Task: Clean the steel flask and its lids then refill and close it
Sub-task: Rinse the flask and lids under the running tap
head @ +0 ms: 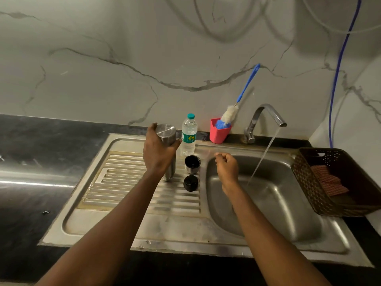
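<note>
Head camera: the left hand (158, 153) is curled round the steel flask (167, 134), near the middle of the frame. The flask stands on the ribbed part of the sink (132, 182). Just to its right sit the steel cup lid (192, 164), open side up, and below it the black lid (191, 183). The right hand (226, 166) is over the left edge of the bowl, fingers curled in, holding nothing. Water runs from the tap (266, 116) into the bowl. A water bottle (188, 137) stands behind the flask.
</note>
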